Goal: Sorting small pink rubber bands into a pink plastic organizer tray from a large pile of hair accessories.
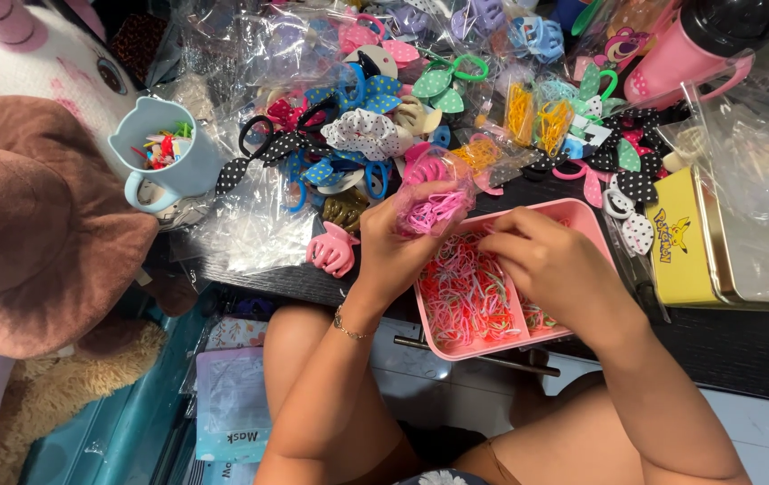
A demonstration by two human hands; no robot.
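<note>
My left hand [402, 247] is closed around a small clear bag of pink elastic bands [436, 208], held over the near left corner of a pink divided tray [593, 224]. The tray is full of small red, pink and white elastic bands [461, 296]. My right hand [553, 262] reaches into the tray with its fingers curled down among the bands; what the fingertips pinch is hidden. A thin bracelet sits on my left wrist.
A heap of bagged hair ties, polka-dot bows and claw clips [362, 135] covers the dark desk behind the tray. A pink claw clip [332, 251] lies at the left, a light blue mug [164, 153] farther left, a yellow tin [679, 242] at the right, plush toys [34, 233] at the far left.
</note>
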